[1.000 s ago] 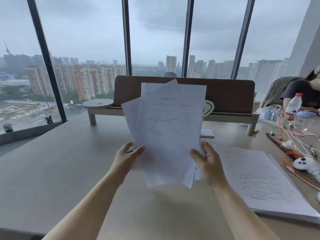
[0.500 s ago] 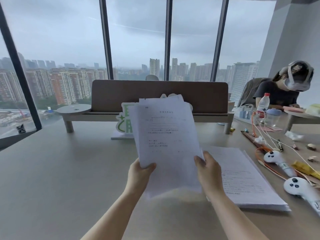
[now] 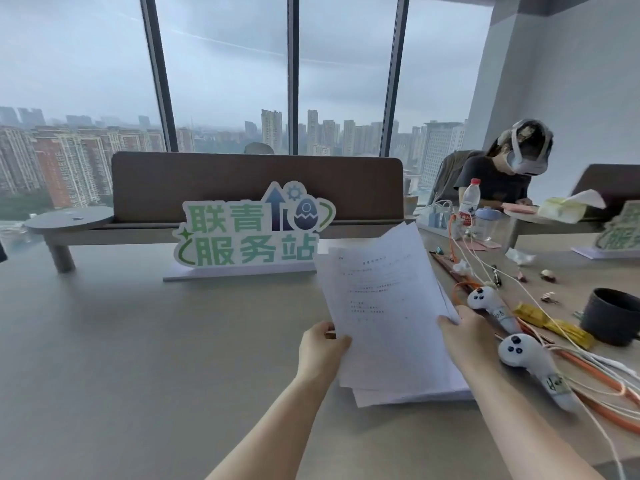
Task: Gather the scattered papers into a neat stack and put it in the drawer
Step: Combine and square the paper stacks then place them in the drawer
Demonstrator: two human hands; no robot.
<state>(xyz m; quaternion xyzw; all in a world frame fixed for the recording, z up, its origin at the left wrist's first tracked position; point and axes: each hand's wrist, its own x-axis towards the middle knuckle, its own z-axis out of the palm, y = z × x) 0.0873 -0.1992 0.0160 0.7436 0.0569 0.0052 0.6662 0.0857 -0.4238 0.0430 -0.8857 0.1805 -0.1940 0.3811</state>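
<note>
I hold a sheaf of white printed papers [image 3: 381, 303] tilted up over the right half of the desk. My left hand [image 3: 320, 348] grips its lower left edge and my right hand [image 3: 465, 336] grips its lower right edge. Under the sheaf a thicker pile of papers [image 3: 412, 396] lies flat on the desk, mostly hidden by the held sheets and my right forearm. No drawer is in view.
A green and white sign [image 3: 252, 233] stands before a brown divider [image 3: 256, 183]. Right of the papers lie two white controllers [image 3: 526, 355], orange and white cables [image 3: 595, 379], a dark cup [image 3: 613, 317] and a water bottle [image 3: 467, 202]. A person in a headset [image 3: 498, 174] sits at the far right.
The view has swung left and the sign has come into sight. The held sheaf has moved right and down, over the flat pile. Both hands keep their grip.
</note>
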